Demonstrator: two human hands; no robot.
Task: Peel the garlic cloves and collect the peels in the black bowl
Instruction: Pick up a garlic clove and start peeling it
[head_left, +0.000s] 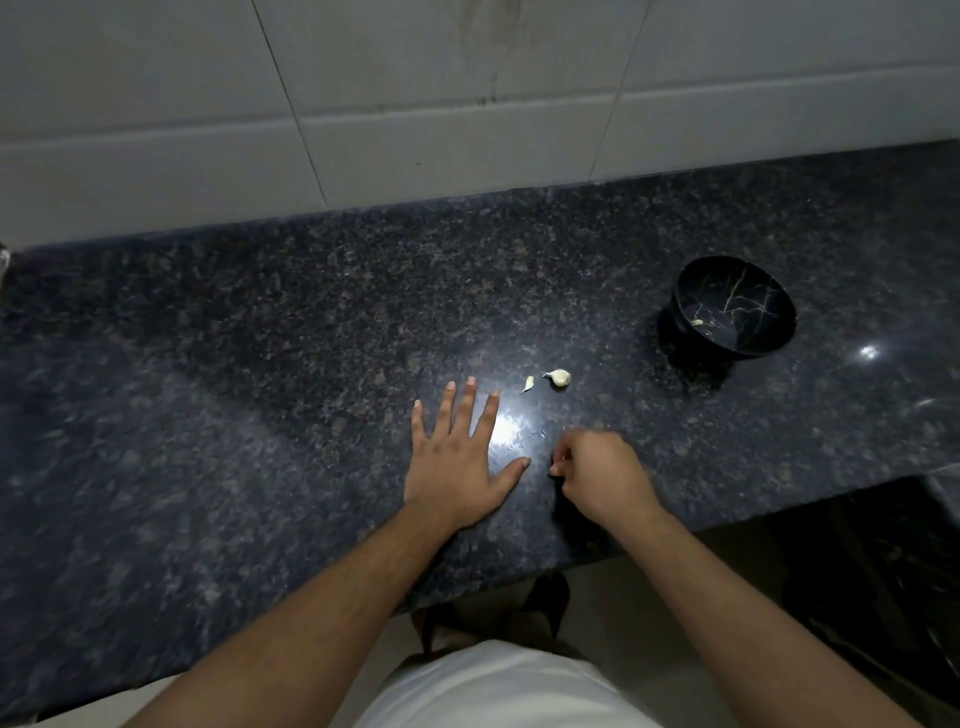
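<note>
Left hand: my left hand (457, 457) is lying flat, fingers spread, near the front edge of the dark speckled granite counter (234, 364).
Right hand: my right hand (597, 475) is curling just beside it; whether it is pinching anything I cannot tell.
Garlic: a pale garlic clove (559, 377) and a small peel sliver (528, 384) are lying mid-counter.
Bowl: the black marbled bowl (735, 314) is sitting toward the counter's right end, holding a pale scrap (697, 322).
Edges: the white tiled wall (415, 104) is bordering the back edge.

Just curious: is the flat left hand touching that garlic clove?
Apart. The head view shows dark counter between the left hand and the garlic clove.
</note>
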